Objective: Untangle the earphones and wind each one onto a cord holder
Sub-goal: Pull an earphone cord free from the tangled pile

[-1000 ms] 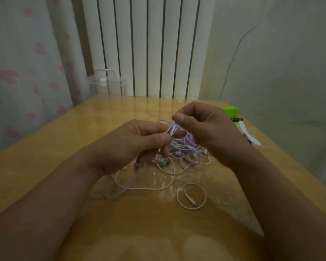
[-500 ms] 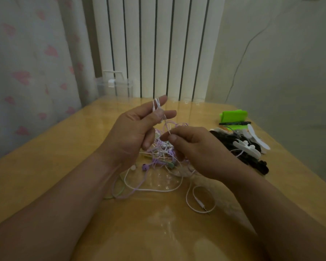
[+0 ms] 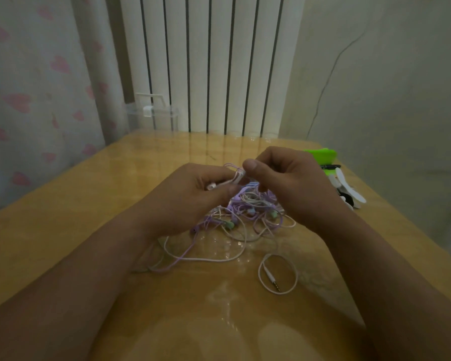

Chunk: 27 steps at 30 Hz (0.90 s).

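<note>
At the far left of the counter point(image 3: 63, 217) there is nothing I need; the clear box point(image 3: 154, 113) sits at the back edge, well apart from the work.

My left hand point(image 3: 190, 199) is raised just above the heap, its fingers point(image 3: 219, 191) curled in, thumb against forefinger, pinching a doubled run of white cord point(image 3: 235, 178). A small white end pokes out under the thumb; I cannot tell whether it is an earbud or only a bend of cord.

Below and between my hands lies the tangle of earphones point(image 3: 248, 209), purple, white and greenish strands knotted together on the counter, with long loops trailing toward me. Nearer to me, apart from the knot, one white strand curls in a ring round its plug point(image 3: 274, 278).

My right hand point(image 3: 289, 186) meets the left over the heap, its fingers point(image 3: 253, 166) folded, thumb and forefinger nipping the same white cord just beside the left pinch.

So I judge this to be the untangling step, early on: no earphone is free, and nothing is wound. Next I should hold one pinch firm and draw the white cord out with the other, following it through the purple loops instead of tugging, which would tighten the knot.

The cord holders wait at the far right edge, a green one point(image 3: 320, 153) and a white one point(image 3: 349, 191) behind my right wrist, untouched.
</note>
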Tool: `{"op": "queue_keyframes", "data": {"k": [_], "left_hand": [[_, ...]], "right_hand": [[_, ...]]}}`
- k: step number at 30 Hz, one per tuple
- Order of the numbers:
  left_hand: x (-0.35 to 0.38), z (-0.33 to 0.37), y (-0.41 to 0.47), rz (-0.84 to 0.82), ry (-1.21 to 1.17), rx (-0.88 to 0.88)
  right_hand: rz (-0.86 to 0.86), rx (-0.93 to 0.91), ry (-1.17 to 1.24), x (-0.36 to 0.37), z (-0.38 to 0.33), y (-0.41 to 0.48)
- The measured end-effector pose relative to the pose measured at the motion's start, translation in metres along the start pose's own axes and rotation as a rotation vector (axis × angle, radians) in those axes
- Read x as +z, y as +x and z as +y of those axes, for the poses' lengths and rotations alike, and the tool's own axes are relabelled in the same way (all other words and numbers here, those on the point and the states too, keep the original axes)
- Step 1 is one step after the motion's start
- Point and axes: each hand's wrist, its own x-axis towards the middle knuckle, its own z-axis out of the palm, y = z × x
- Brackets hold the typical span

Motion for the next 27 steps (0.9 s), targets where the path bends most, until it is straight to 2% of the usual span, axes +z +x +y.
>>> {"op": "queue_keyframes", "data": {"k": [4,7,9,11,15,19,23,27], "left_hand": [[-0.012,0.002,0.001,-0.139,-0.446,-0.106],[-0.011,-0.002,0.000,-0.226,-0.702,-0.102],[-0.007,-0.004,0.001,-0.186,-0.778,-0.088],[-0.006,-0.004,0.003,-0.068,-0.799,-0.105],[-0.003,-0.005,0.007,0.191,-0.685,-0.148],[0.003,0.002,0.006,0.286,-0.486,-0.125],[0.007,-0.004,0.006,0.280,-0.171,-0.056],[0.003,-0.015,0.004,0.232,0.091,-0.018]], "right_hand": [[-0.051,0.054,0.141,-0.003,0.003,0.001],[-0.103,0.096,0.216,0.000,0.005,0.000],[-0.133,0.109,0.222,0.005,0.005,-0.002],[-0.185,0.127,0.191,0.013,0.005,-0.004],[-0.295,0.104,0.121,0.029,0.002,-0.008],[-0.310,0.103,0.018,0.030,0.000,-0.009],[-0.293,0.083,0.004,0.025,0.001,-0.008],[-0.197,0.061,-0.089,0.014,0.009,-0.004]]}}
